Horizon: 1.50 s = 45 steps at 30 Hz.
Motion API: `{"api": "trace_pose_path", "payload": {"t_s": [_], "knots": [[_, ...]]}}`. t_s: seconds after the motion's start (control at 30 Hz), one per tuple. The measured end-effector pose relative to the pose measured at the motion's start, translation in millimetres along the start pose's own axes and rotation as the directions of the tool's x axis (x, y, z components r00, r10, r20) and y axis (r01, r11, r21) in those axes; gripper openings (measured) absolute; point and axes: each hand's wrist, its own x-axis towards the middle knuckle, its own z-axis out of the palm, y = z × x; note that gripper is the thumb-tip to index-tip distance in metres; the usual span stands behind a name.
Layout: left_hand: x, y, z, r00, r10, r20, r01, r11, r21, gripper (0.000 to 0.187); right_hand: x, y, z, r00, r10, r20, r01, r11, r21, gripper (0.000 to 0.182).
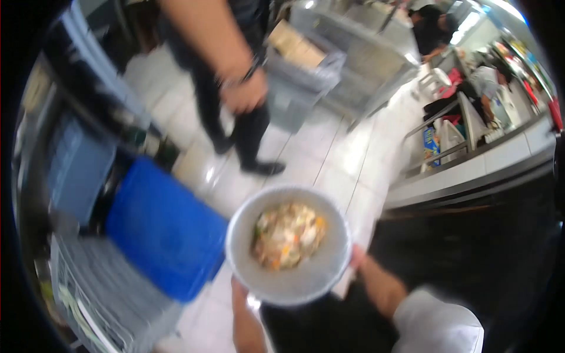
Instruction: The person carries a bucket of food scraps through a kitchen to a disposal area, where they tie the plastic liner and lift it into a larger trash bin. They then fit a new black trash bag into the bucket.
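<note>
A round metal bowl (241,235) is held out in front of me over the tiled floor. Chopped mixed food (288,235) lies in its bottom, pale pieces with bits of orange and green. My left hand (240,288) grips the bowl at its near left side, mostly hidden under the rim. At the right side, my right hand (358,257) is closed on the edge, its fingers partly hidden and blurred.
A blue plastic lid or crate (165,226) and a grey crate (118,288) stand at left. Ahead is a person in dark clothes (244,94), beside a grey bin (294,106) and metal table (359,53). Other people work at a right-hand counter (500,156).
</note>
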Motion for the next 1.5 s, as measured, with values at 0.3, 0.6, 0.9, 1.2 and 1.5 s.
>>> {"api": "trace_pose_path", "payload": {"t_s": [0.3, 0.6, 0.9, 1.2, 1.5], "knots": [[-25, 4, -11, 0.967, -0.237, 0.088, 0.250, 0.950, -0.185, 0.047, -11, 11, 1, 0.984, -0.175, 0.037, 0.160, 0.953, 0.258, 0.044], [-98, -10, 20, 0.989, -0.050, -0.138, 0.050, 0.999, -0.009, 0.061, -6, 34, -3, 0.868, -0.496, 0.008, 0.496, 0.868, -0.026, 0.042], [-117, 10, 36, 0.999, 0.014, -0.050, -0.008, 0.994, 0.110, 0.050, 14, 79, -23, 0.797, -0.597, -0.095, 0.597, 0.802, -0.027, 0.043], [-139, -3, 28, 1.000, -0.015, -0.020, 0.018, 0.988, 0.155, 0.047, -57, 140, -44, 0.810, -0.540, -0.229, 0.551, 0.834, -0.016, 0.055], [-231, -24, 17, 0.985, -0.170, -0.014, 0.170, 0.982, 0.078, 0.058, -113, 255, -66, 0.977, -0.211, -0.026, 0.172, 0.712, 0.681, 0.061]]}}
